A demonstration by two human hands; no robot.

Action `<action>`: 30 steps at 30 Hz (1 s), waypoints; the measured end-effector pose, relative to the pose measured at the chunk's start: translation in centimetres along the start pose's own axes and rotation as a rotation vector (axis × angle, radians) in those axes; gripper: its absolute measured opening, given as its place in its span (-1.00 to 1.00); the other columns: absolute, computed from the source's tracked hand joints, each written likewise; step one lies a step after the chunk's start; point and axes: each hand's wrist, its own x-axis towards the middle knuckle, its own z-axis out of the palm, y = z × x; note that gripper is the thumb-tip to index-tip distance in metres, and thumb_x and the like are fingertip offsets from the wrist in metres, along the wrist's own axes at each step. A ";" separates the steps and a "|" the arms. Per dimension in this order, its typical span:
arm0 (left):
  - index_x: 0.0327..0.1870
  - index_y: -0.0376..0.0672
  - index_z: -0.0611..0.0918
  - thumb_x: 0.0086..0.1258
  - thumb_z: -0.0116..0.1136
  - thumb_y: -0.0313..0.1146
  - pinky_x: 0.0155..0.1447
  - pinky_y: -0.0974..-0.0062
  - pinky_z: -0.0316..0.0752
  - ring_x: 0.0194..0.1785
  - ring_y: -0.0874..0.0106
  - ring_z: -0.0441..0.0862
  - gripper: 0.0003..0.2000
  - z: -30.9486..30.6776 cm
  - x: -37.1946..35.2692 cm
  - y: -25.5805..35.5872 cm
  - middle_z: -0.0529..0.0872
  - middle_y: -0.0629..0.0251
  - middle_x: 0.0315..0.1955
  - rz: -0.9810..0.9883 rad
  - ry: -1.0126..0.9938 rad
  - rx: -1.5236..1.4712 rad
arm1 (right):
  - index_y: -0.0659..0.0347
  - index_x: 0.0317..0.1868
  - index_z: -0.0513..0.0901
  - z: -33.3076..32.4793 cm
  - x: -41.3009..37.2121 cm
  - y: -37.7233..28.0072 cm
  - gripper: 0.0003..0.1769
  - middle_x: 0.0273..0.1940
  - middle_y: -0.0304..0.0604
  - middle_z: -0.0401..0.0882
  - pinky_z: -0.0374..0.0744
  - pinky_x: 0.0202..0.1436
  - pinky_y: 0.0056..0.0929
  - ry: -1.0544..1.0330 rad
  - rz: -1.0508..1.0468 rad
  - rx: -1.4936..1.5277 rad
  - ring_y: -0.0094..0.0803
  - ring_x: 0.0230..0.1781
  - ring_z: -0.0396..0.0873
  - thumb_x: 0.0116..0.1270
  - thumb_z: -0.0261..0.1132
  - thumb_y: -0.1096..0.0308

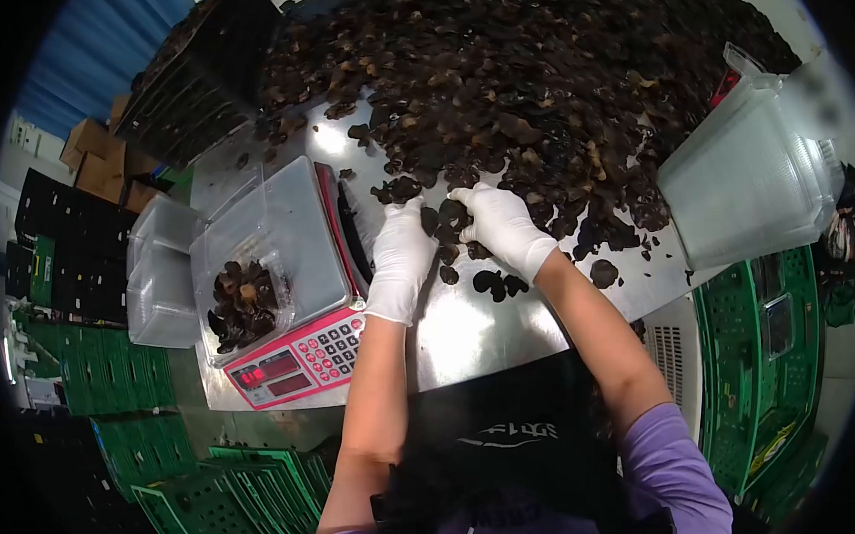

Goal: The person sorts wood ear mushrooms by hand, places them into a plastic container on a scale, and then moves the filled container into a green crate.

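Observation:
Both my hands wear white gloves and reach to the front edge of a big heap of dark brown wood-ear mushrooms (512, 89) on a metal table (482, 336). My left hand (401, 252) has its fingers closed around dark pieces at the heap's edge. To its right, my right hand (506, 225) pinches dark pieces between thumb and fingers. Left of my hands stands a red and white scale (299, 364). On its plate is a clear plastic tray (285, 294) with a small pile of mushrooms (243, 302) in it.
Stacked clear containers (751, 176) stand at the table's right edge, and more clear trays (160, 279) at the left. A black crate (202, 76) is at the upper left. Green crates (762, 368) stand right and lower left, with cardboard boxes (98, 162) behind.

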 end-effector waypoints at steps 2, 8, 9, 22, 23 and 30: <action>0.21 -0.07 0.56 0.03 0.42 -0.40 0.14 0.23 0.56 0.04 0.04 0.64 -0.39 0.1 0.2 0.9 0.56 -0.12 0.04 0.005 -0.078 -0.037 | 0.12 0.13 0.61 0.3 0.0 -0.6 -0.42 -0.10 0.05 0.63 0.59 0.02 -0.14 -0.038 -0.022 -0.104 0.00 -0.05 0.63 0.02 0.48 0.41; 0.27 -0.11 0.54 0.19 0.16 -0.57 -0.01 0.16 0.62 -0.08 0.02 0.68 -0.47 4.1 1.6 1.5 0.58 -0.10 -0.02 0.026 0.129 -0.172 | 0.17 -0.07 0.71 1.1 0.2 -0.4 -0.58 -0.18 0.06 0.67 0.59 -0.03 -0.13 0.117 -0.021 -0.030 0.02 -0.11 0.64 -0.04 0.43 0.45; 0.15 -0.21 0.57 0.16 0.18 -0.57 -0.03 0.16 0.62 -0.09 0.00 0.68 -0.55 3.0 1.2 1.7 0.57 -0.10 -0.01 0.054 0.082 -0.157 | 0.20 -0.05 0.71 0.9 -0.2 -0.5 -0.54 -0.18 0.07 0.67 0.59 -0.03 -0.15 0.150 -0.026 0.010 0.03 -0.11 0.64 -0.08 0.41 0.53; -0.03 -0.22 0.56 0.11 0.23 -0.51 0.01 0.23 0.54 -0.08 0.07 0.61 -0.65 -16.4 -10.9 -6.9 0.54 0.05 -0.14 0.037 0.648 -0.153 | 0.19 -0.04 0.64 -3.1 0.8 -21.5 -0.62 -0.21 -0.03 0.55 0.58 -0.16 -0.22 0.118 -0.579 0.319 -0.06 -0.23 0.61 0.05 0.29 0.52; -0.02 -0.20 0.56 0.12 0.22 -0.50 -0.02 0.23 0.55 -0.08 0.08 0.62 -0.66 -17.1 -11.5 -8.8 0.54 0.06 -0.12 0.049 0.680 -0.154 | 0.17 -0.05 0.65 -1.9 1.4 -23.1 -0.64 -0.19 -0.03 0.56 0.59 -0.13 -0.19 0.094 -0.632 0.316 -0.04 -0.20 0.62 0.07 0.30 0.48; 0.09 -0.26 0.61 0.12 0.35 -0.43 0.09 0.28 0.54 -0.02 0.08 0.64 -0.56 -18.1 -12.6 -17.0 0.61 0.03 -0.08 -0.103 0.399 -0.074 | 0.12 0.10 0.63 2.3 3.9 -25.9 -0.51 -0.04 -0.03 0.60 0.59 0.05 -0.20 -0.197 -0.615 0.066 -0.06 -0.04 0.64 0.09 0.40 0.31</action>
